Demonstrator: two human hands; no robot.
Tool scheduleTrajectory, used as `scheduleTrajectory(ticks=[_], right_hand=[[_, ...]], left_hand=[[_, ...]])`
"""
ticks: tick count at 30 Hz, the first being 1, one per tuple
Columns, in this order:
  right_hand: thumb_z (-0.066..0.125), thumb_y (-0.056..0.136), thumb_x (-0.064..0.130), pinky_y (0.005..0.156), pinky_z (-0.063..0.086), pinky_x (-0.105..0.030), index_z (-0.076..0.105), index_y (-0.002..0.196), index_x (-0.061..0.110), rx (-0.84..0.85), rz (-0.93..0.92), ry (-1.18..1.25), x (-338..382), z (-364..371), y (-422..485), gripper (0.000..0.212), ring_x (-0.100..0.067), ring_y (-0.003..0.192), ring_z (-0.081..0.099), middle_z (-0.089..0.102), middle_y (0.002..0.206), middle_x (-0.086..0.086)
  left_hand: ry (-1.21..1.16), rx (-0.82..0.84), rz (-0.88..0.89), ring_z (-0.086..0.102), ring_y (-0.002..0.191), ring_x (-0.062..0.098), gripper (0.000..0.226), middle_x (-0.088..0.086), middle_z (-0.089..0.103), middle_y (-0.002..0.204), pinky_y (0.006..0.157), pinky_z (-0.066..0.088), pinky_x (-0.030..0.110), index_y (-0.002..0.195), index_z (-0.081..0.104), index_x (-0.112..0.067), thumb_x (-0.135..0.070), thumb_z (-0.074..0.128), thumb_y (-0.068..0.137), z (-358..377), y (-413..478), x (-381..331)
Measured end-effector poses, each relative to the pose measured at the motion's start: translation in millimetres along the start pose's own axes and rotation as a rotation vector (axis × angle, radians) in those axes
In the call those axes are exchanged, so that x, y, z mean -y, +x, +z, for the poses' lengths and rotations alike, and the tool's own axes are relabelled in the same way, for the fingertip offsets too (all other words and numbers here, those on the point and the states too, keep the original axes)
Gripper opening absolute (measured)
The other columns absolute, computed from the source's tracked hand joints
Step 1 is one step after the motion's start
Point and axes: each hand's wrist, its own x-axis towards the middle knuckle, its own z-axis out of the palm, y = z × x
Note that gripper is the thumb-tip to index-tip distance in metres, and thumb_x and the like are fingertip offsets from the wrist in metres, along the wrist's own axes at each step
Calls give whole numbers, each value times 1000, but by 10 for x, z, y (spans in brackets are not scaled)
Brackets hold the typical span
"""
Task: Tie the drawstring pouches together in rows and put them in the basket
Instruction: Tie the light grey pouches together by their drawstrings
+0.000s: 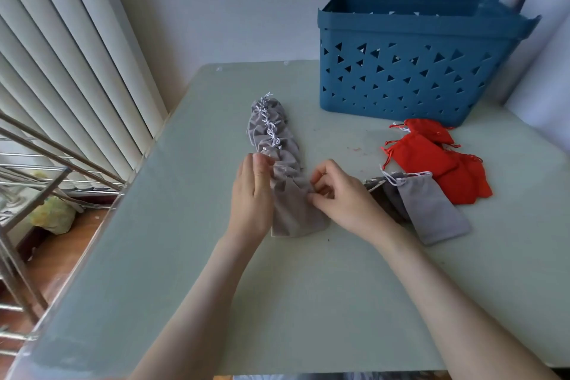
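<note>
A row of grey drawstring pouches [279,145], knotted together with white cords, lies on the table running away from me. My left hand [253,194] pinches the cord at the left side of the nearest pouch in the row. My right hand [342,194] pinches that pouch's right edge with curled fingers. Loose grey pouches [431,207] lie just right of my right hand. Several red pouches [444,163] are piled beyond them. The blue basket [416,71] with triangular holes stands at the back right.
The pale green table [185,256] has its left edge near a metal rack [37,170] and vertical blinds [61,55]. A wall is behind the table and a curtain hangs at the right.
</note>
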Motion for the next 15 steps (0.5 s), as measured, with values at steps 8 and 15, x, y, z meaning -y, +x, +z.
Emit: scheduleTrajectory(ticks=[8, 15], right_hand=[[66, 80, 12, 69, 22, -31, 68, 86, 18, -182, -248, -524, -84, -44, 45, 9, -28, 89, 53, 65, 87, 2], [55, 85, 18, 93, 25, -39, 55, 116, 16, -443, 310, -902, -59, -435, -63, 32, -30, 118, 36, 49, 124, -7]], left_hand=[[399, -20, 301, 38, 101, 20, 53, 9, 44, 109, 90, 26, 21, 121, 46, 3, -7, 67, 73, 102, -24, 162], [318, -7, 406, 40, 97, 15, 39, 0, 39, 106, 89, 34, 25, 117, 46, 1, -14, 54, 81, 111, -77, 69]])
